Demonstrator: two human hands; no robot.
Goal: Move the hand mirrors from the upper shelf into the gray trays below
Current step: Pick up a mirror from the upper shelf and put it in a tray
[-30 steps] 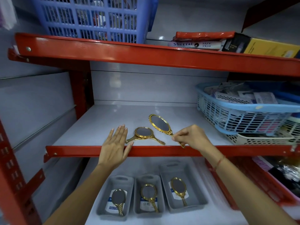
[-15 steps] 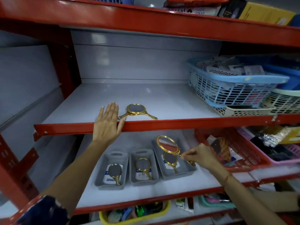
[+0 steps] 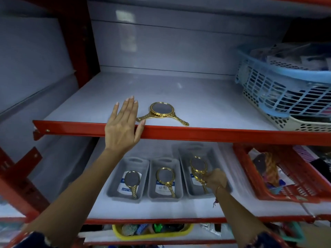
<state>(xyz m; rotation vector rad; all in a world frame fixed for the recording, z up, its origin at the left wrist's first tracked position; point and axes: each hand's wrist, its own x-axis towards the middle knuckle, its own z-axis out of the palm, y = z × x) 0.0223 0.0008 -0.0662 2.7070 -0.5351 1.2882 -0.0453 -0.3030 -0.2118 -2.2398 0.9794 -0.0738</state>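
Gold-framed hand mirrors [image 3: 162,110] lie stacked near the front of the white upper shelf [image 3: 197,104], two handles pointing apart. My left hand [image 3: 123,122] rests flat and open on the red shelf edge, just left of them. Three gray trays stand on the lower shelf. The left tray [image 3: 114,183] and the middle tray [image 3: 152,187] each hold one gold mirror. My right hand [image 3: 215,179] is shut on the handle of another gold mirror [image 3: 198,165], holding it inside the right tray [image 3: 184,154], over a mirror lying there.
A light blue basket [image 3: 279,90] sits on a white basket at the upper shelf's right. A red basket [image 3: 293,178] of goods stands right of the trays. A yellow bin [image 3: 152,233] is on the shelf beneath. A red upright [image 3: 78,42] bounds the left.
My right hand lifted one mirror off the upper shelf and carried it down into the right gray tray. My left hand stayed on the shelf edge. The view tilted downward.
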